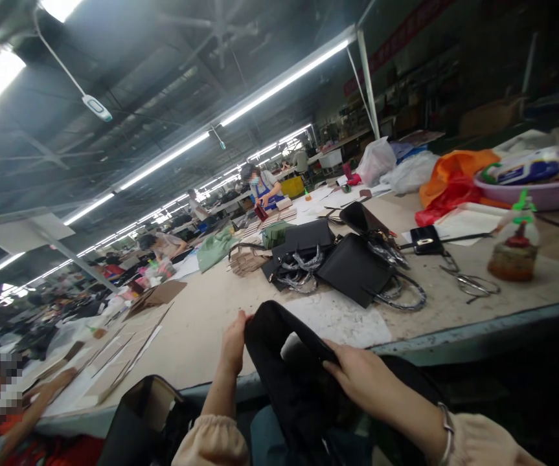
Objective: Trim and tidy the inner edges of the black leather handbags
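A black bag body (272,349) is held up at the table's near edge, its opening gaping and a pale patch showing inside. My left hand (234,340) grips its left side at the upper corner, fingers partly hidden behind it. On the other side, my right hand (357,375) pinches the right rim between thumb and fingers. Just beyond lie several black handbags (357,268) with wrapped handles (303,268). Under them is a stained white sheet (337,320).
Scissors (476,283) and a glue bottle (515,252) stand at the right, before a purple basin (551,193). A black bag (138,421) is low at the left. A co-worker's arm (48,391) reaches over stacked boards (107,382). Another person (262,188) works farther back.
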`<state>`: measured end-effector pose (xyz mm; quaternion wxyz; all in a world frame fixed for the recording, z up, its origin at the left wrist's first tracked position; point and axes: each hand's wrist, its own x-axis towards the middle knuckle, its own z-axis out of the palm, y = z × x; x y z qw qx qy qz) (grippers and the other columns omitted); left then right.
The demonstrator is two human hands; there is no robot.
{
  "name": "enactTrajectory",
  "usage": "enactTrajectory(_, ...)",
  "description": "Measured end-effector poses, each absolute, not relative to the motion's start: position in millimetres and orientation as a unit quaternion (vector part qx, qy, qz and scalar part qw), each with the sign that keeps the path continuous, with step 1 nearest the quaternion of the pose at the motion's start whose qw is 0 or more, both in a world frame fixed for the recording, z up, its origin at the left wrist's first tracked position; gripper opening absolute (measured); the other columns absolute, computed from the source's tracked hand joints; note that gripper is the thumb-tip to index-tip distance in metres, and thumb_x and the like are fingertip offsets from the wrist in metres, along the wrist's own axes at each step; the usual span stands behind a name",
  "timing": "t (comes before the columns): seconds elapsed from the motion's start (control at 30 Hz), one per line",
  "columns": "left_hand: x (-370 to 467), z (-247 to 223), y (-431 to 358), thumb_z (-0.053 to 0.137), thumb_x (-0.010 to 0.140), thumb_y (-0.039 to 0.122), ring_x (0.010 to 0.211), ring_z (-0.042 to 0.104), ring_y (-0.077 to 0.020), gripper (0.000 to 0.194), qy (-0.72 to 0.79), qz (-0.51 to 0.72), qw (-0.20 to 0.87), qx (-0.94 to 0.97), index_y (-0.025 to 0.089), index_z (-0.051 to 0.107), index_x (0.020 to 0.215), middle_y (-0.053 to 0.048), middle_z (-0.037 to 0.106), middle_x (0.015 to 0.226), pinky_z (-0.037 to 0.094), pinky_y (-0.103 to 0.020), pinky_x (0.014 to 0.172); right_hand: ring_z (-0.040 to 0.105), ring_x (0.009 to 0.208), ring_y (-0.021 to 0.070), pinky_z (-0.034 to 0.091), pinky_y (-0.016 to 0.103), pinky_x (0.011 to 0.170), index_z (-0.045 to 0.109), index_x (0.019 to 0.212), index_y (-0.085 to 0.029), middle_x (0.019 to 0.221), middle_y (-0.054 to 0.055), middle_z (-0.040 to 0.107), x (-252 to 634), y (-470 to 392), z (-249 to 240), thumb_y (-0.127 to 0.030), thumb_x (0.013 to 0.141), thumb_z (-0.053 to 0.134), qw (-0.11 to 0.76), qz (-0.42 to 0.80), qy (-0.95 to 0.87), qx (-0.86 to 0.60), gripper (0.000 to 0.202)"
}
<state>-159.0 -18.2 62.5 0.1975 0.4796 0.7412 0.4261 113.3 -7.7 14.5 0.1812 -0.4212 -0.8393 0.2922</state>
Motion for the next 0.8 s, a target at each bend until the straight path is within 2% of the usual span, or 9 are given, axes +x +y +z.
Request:
enactTrajectory(0.13,-163.8,61.0,-36.2,0.037,0.080,0.068,0.077,0.063,-0.0211,0.066,0.741,0.453,0.209,0.449,0.010,0.068,0.084,-0.009,0.070,0.080,0.050,-0.029,0.069,0.064,0.089,0.0259,0.045,0.033,0.076,0.049,0.128,-0.020,0.094,0.011,0.068,97.3,6.2,21.0,-0.032,0.091,0.041,0.184,0.257,-0.855,-0.411,0.040)
enactTrajectory(0.27,-167.4,67.2,-46.3,0.046,0.078,0.063,0.079,0.064,-0.0198,0.056,0.755,0.446,0.198,0.438,0.012,0.068,0.083,-0.006,0.070,0.080,0.051,-0.027,0.071,0.065,0.085,0.0271,0.044,0.033,0.071,0.051,0.124,-0.014,0.090,0.014,0.068,79.0,30.3,26.5,-0.030,0.091,0.042,0.182,0.221,-0.868,-0.407,0.038)
enactTrajectory(0.4,-171.1,73.0,-45.0,0.058,0.069,0.056,0.071,0.067,-0.0204,0.046,0.789,0.407,0.185,0.421,0.012,0.068,0.075,-0.007,0.069,0.070,0.053,-0.027,0.067,0.065,0.082,0.0273,0.043,0.031,0.069,0.053,0.119,-0.012,0.088,0.015,0.068,69.7,47.9,25.7,-0.027,0.089,0.044,0.168,0.231,-0.875,-0.391,0.035)
enactTrajectory(0.47,-173.9,76.3,-40.1,0.056,0.070,0.055,0.068,0.067,-0.0205,0.046,0.804,0.387,0.176,0.415,0.011,0.067,0.072,-0.008,0.069,0.068,0.054,-0.028,0.066,0.065,0.086,0.0266,0.043,0.031,0.072,0.054,0.119,-0.014,0.091,0.015,0.068,69.9,53.8,22.8,-0.028,0.088,0.047,0.161,0.269,-0.876,-0.366,0.035)
enactTrajectory(0.6,-178.2,84.8,-25.6,0.043,0.078,0.056,0.067,0.068,-0.0201,0.051,0.836,0.334,0.139,0.413,0.010,0.066,0.080,-0.011,0.070,0.075,0.053,-0.029,0.064,0.064,0.092,0.0244,0.043,0.029,0.078,0.055,0.119,-0.016,0.097,0.013,0.068,75.6,65.8,16.1,-0.028,0.088,0.048,0.160,0.353,-0.855,-0.345,0.034)
enactTrajectory(0.8,-168.0,95.3,-5.7,0.046,0.079,0.051,0.066,0.066,-0.0208,0.042,0.873,0.153,0.063,0.458,0.016,0.066,0.070,-0.006,0.068,0.061,0.048,-0.027,0.062,0.062,0.098,0.0229,0.042,0.029,0.086,0.056,0.120,-0.018,0.105,0.011,0.067,84.9,78.3,5.9,-0.025,0.086,0.048,0.217,0.429,-0.818,-0.316,0.035)
